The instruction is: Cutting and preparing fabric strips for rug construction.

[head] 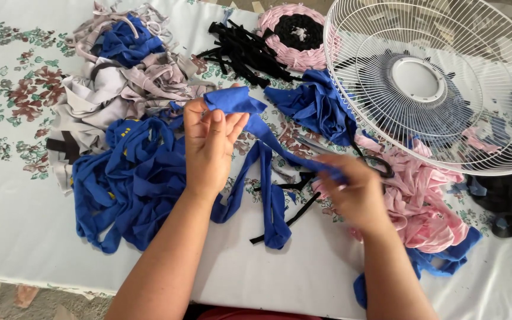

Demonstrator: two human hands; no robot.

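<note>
My left hand (210,142) pinches the upper end of a blue fabric strip (268,139), fingers curled around the cloth. My right hand (355,192) grips the same strip lower down, pulling it taut between the two hands. The rest of the strip (274,207) hangs in loops onto the table below. Scissors (351,155) with black handles lie just beyond my right hand, on pink cloth.
A heap of blue strips (128,184) lies at left, grey cloth (120,83) behind it. Black strips (244,53) and a round pink-and-black woven mat (294,32) sit at the back. A white fan grille (434,80) covers the right; pink cloth (425,207) lies below it.
</note>
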